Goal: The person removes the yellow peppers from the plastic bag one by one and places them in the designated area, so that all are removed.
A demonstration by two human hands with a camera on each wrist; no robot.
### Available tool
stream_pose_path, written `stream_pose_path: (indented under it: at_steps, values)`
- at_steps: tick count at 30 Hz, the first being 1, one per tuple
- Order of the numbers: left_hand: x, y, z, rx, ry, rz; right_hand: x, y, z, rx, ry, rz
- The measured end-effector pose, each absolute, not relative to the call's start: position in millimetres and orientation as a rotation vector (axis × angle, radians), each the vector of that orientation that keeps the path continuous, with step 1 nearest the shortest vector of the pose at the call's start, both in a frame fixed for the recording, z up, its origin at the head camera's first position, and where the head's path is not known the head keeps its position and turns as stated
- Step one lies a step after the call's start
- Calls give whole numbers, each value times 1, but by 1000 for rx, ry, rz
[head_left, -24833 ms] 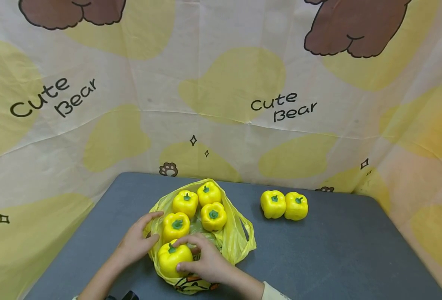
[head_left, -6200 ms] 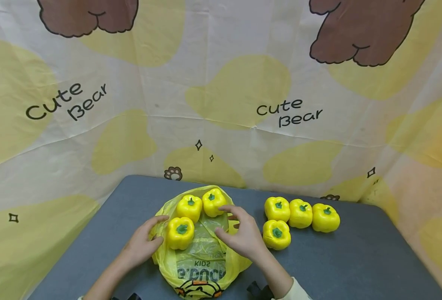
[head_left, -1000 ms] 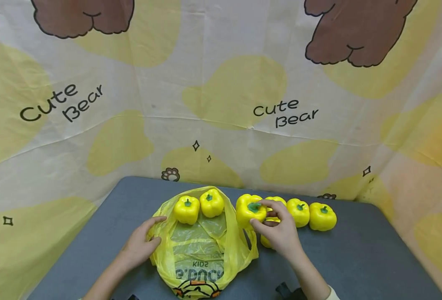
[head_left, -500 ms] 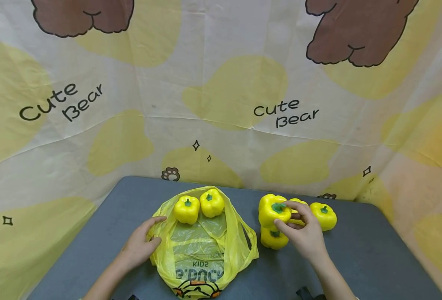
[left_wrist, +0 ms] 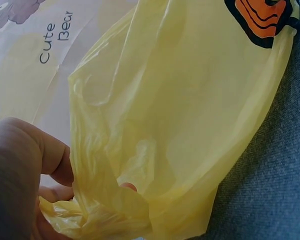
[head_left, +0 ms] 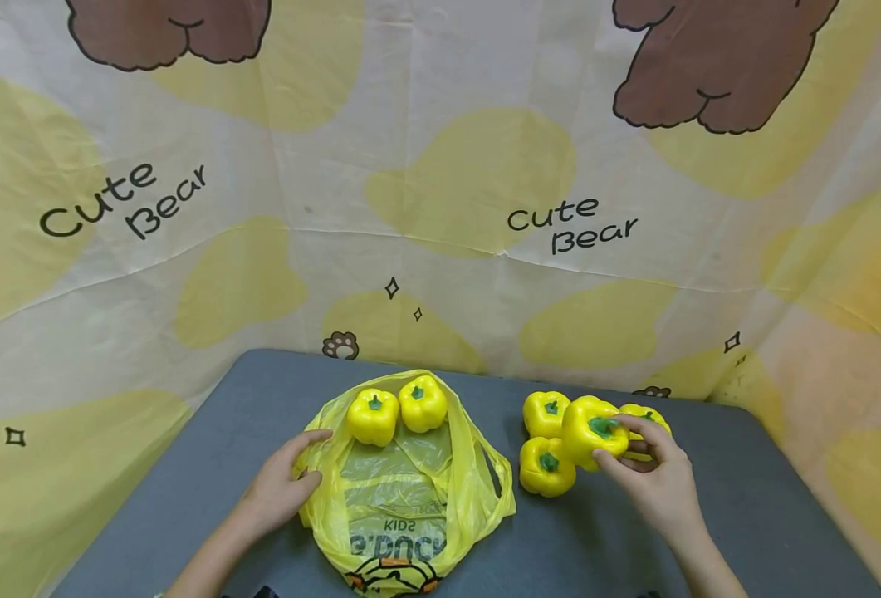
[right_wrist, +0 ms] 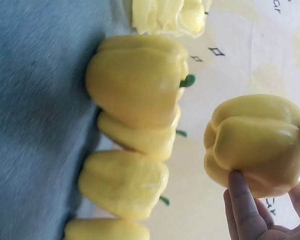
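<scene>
Gripping the held pepper (head_left: pixel 588 430), the fingers (right_wrist: pixel 244 202) of the right hand (head_left: pixel 657 480) curve round its sides, right of the bag (head_left: pixel 479 490) and seemingly lifted off the worktop (head_left: pixel 754 507). That pepper looks light and firm, its glossy skin perhaps slippery, so the lobed sides should offer a surer hold than the short stem. The right forearm (head_left: pixel 709 561) slants in from the near side, well right of the bag. The left hand (head_left: pixel 279 482) pinches the bag's left rim, thin film likely to crumple. Farther out, two bagged peppers (head_left: pixel 373 418) sit at the bag's far side; loose peppers (head_left: pixel 547 475) stand upright to its right.
</scene>
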State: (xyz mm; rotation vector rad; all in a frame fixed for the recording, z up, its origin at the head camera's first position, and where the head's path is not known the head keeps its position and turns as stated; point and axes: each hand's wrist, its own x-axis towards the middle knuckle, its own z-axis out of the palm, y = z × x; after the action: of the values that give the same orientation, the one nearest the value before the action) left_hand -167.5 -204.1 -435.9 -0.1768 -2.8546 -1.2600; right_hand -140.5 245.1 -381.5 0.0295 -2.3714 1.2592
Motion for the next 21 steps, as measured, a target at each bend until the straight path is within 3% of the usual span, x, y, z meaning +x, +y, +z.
stream_pose_path:
  at_steps: [21]
  values:
    - [-167,-203,-433,-173,-2868,-1253,-137,275,-407,-164,-2615,1187]
